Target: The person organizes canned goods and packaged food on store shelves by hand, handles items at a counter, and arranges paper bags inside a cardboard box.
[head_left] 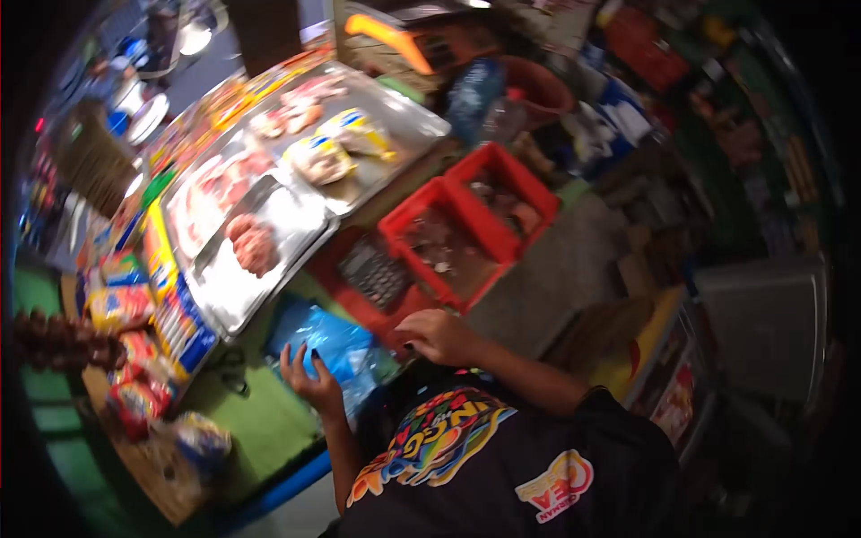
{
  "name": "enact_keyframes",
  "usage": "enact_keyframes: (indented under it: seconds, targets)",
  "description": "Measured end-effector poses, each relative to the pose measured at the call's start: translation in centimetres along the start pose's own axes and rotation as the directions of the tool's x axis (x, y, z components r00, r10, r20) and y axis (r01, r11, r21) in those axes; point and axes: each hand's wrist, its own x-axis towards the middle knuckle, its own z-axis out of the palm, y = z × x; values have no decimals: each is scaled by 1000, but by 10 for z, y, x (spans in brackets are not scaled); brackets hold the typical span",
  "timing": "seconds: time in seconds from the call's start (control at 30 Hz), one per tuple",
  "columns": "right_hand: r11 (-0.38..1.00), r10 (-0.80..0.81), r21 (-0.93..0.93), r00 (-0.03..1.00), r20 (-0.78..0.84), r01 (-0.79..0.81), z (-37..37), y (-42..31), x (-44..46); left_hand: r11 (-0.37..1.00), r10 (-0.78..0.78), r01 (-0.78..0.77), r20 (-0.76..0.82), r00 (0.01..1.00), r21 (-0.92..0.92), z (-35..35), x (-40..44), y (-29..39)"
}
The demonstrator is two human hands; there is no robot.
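My left hand [314, 386] is over the near edge of a crumpled blue plastic bag [325, 334], its fingers spread and nothing visible in them. Whether it touches the bag, I cannot tell. To its right, my right hand [439, 338] hovers close to the red tray [354, 305] that bears a calculator [373, 272]. Its fingers are curled in, and anything between them is hidden. Just beyond are two red bins [421, 215] holding coins and small items. A metal tray [278, 285] with a mound of ground meat [252, 245] stands further left.
Behind lies a larger metal tray [408, 128] with raw meat cuts [224, 193] and yellow-and-white packages [359, 134]. Colourful food packs [121, 307] line the left side of the green tabletop [269, 426]. Dark reddish sausages [67, 341] hang at far left. A glass-sided case [668, 359] stands right.
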Motion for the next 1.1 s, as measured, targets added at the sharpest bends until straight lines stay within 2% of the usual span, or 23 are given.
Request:
enact_keyframes:
  seconds: [0.1,0.2,0.27,0.33,0.43,0.53,0.57,0.67,0.8,0.93,1.07,1.1]
  targets:
    - [1000,-3,6,995,-101,3,-30,9,-22,996,53,-48,68,996,-73,10,-13,65]
    - [996,66,64,986,-155,-57,-68,18,-49,962,198,-171,111,974,-215,31,-19,112]
    - [999,53,18,966,-252,-50,-102,33,-81,920,285,-226,150,947,-321,56,-24,159]
    - [997,74,25,939,-335,-69,-137,53,-120,901,386,-331,169,907,-281,84,-34,210]
    - [983,174,31,860,-479,-182,-178,97,-196,864,404,-288,228,886,-413,141,-57,266]
    - [909,357,-7,786,-506,-417,-234,118,-280,836,384,-148,371,845,-529,199,-100,335]
    - [888,391,14,741,-546,-459,-250,120,-305,851,306,32,543,782,-525,211,-113,360]
    - [829,460,67,610,-645,-555,-292,128,-354,706,669,-193,553,496,-681,263,-130,405]
    - [779,480,133,446,-755,-613,-328,142,-385,698,712,-139,659,241,-703,329,-151,458]
    - [750,483,155,373,-792,-643,-364,177,-397,701,713,-90,697,77,-708,421,-177,489]
    - [681,541,170,333,-773,-712,-410,240,-415,697,717,17,697,-17,-717,524,-195,535]
    - [654,554,173,310,-772,-737,-425,256,-420,681,731,0,680,-47,-732,553,-196,549]
